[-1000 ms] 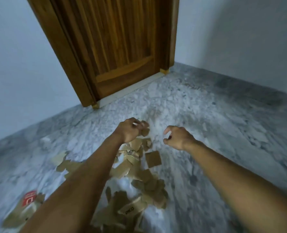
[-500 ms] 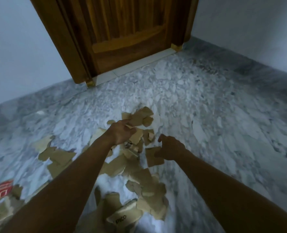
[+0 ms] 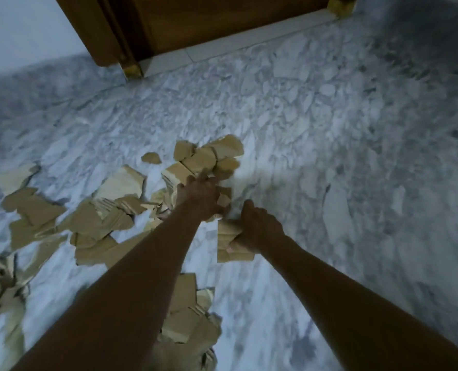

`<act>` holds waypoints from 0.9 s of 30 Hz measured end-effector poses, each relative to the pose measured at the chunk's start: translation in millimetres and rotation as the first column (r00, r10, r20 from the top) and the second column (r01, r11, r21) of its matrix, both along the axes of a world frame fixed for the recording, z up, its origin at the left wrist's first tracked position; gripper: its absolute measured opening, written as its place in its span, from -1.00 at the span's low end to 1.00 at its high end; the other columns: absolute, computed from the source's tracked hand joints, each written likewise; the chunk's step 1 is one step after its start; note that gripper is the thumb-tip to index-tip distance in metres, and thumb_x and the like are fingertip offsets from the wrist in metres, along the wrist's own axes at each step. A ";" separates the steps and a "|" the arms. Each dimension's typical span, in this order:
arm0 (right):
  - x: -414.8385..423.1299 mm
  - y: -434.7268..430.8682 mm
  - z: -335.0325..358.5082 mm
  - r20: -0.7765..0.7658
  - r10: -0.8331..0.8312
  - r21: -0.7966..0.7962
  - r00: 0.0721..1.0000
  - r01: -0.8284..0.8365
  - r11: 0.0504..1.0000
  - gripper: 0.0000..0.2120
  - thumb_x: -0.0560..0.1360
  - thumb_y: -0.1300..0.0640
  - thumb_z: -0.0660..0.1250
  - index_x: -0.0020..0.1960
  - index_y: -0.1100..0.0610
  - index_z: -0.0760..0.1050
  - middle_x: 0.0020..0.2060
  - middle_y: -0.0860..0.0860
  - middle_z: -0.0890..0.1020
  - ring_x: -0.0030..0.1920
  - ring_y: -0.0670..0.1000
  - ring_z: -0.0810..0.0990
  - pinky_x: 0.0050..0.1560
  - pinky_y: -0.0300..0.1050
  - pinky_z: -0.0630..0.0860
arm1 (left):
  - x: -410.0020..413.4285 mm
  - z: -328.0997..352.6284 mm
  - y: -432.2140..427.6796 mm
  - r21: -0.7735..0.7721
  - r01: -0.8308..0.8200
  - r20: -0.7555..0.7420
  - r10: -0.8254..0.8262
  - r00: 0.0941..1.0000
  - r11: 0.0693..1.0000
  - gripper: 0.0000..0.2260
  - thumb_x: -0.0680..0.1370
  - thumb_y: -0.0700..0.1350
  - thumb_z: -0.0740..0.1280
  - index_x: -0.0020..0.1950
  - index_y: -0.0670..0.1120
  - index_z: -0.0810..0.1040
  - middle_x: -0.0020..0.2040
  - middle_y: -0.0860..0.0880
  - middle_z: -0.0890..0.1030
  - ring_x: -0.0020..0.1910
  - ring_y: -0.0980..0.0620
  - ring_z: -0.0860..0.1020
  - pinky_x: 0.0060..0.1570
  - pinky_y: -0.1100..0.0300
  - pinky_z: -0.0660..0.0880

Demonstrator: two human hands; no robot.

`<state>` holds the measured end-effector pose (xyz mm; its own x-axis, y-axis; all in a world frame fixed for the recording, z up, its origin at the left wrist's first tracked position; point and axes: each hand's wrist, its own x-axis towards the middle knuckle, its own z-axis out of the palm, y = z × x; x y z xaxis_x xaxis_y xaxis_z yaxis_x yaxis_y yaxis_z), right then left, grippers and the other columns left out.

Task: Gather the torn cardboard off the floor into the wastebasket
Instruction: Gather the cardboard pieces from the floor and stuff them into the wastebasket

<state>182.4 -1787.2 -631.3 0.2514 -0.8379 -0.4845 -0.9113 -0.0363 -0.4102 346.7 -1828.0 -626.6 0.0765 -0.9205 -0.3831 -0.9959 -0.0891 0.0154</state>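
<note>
Right hand (image 3: pixel 260 228) clutching cardboard (image 3: pixel 223 231), left hand (image 3: pixel 199 196) unclear

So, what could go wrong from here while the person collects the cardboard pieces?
1. The right hand grips a flat brown cardboard piece by one side only, so it might slip out when carried.
2. The left hand reaches into a loose heap of torn brown cardboard scraps, and small ones may scatter over the grey marble floor.
3. No wastebasket is in view, so the carry may be long and pieces could drop on the way.
</note>
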 end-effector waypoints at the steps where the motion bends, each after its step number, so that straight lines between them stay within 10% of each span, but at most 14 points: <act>1: -4.1 -6.7 0.0 0.026 -0.005 0.026 1.000 0.005 1.000 -0.03 0.23 -0.06 0.65 0.43 0.13 0.16 0.22 0.14 0.51 0.20 0.24 0.56 0.02 0.01 0.49 | -1.7 -5.8 -3.4 -0.014 -0.007 0.035 0.008 0.999 1.000 -0.22 0.30 0.34 0.44 0.44 0.09 0.32 0.41 -0.02 0.39 0.33 -0.18 0.39 0.25 -0.14 0.40; 5: -10.2 -7.3 -4.8 0.092 0.059 0.018 0.994 -0.061 0.998 -0.38 0.30 0.03 0.59 0.29 0.10 0.46 0.20 0.09 0.56 0.22 0.17 0.56 0.09 -0.06 0.49 | -10.6 -4.6 -6.8 -0.094 -0.077 -0.008 0.076 0.997 0.993 -0.51 0.35 0.24 0.43 0.14 -0.02 0.52 0.12 -0.06 0.55 0.15 -0.16 0.51 0.09 -0.05 0.45; 9: -10.8 3.4 -7.9 0.157 0.024 -0.051 0.987 -0.016 0.999 -0.57 0.34 0.13 0.51 0.18 0.06 0.49 0.10 0.07 0.61 0.14 0.15 0.59 -0.04 -0.15 0.42 | -13.5 9.5 7.9 -0.171 -0.398 -0.484 0.275 0.831 0.901 -0.75 0.42 0.05 0.45 -0.26 -0.06 0.46 -0.29 -0.05 0.54 -0.25 -0.07 0.57 -0.28 0.19 0.43; 14: -4.9 8.0 10.1 0.114 -0.132 0.055 0.985 0.127 0.990 -0.49 0.34 0.13 0.57 0.23 0.09 0.48 0.17 0.06 0.61 0.15 0.13 0.61 0.13 -0.03 0.55 | 18.8 27.9 18.5 0.235 -0.415 -0.922 0.337 0.192 0.879 -0.91 0.49 -0.39 0.38 -0.18 -0.39 0.51 -0.38 -0.18 0.56 -0.45 -0.09 0.55 -0.42 -0.02 0.50; 19: 10.9 -35.1 36.3 0.021 -0.156 0.080 0.988 0.154 0.985 -0.47 0.34 -0.12 0.51 0.27 0.00 0.54 0.27 0.03 0.56 0.24 0.12 0.57 0.22 -0.03 0.52 | 82.2 73.4 -5.2 0.176 -0.259 -0.831 0.285 0.479 0.950 -0.81 0.39 -0.02 0.55 -0.12 -0.10 0.67 -0.26 0.00 0.61 -0.25 0.04 0.59 -0.18 0.18 0.48; 27: 24.8 -133.2 83.5 -0.049 -0.009 0.069 0.999 0.012 0.998 -0.62 0.43 0.08 0.47 0.18 0.20 0.54 0.06 0.10 0.62 0.09 0.12 0.64 0.00 -0.09 0.55 | 120.3 92.6 -78.3 0.262 -0.043 -0.449 0.162 0.879 0.964 -0.76 0.41 0.09 0.52 -0.08 -0.05 0.66 -0.15 0.00 0.61 -0.10 0.01 0.55 -0.10 0.20 0.41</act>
